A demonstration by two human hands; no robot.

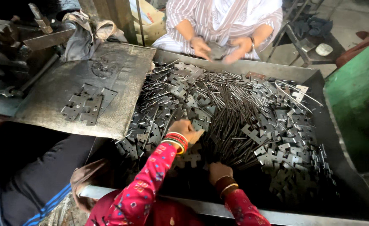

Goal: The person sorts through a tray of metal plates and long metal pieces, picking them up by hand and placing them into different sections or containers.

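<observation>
A big metal tray holds a heap of thin steel pins and flat notched hinge plates. My left hand, with a red floral sleeve and bangles, rests on the heap near its left side, fingers closed around a small metal plate. My right hand presses down into the near edge of the pins, its fingertips buried among them. Across the tray, another person's two hands hold a dark metal part.
A worn flat board to the left carries a few hinge plates. Machine parts and a cloth sit at the far left. A green surface borders the right side. Someone's dark-clothed leg is at the lower left.
</observation>
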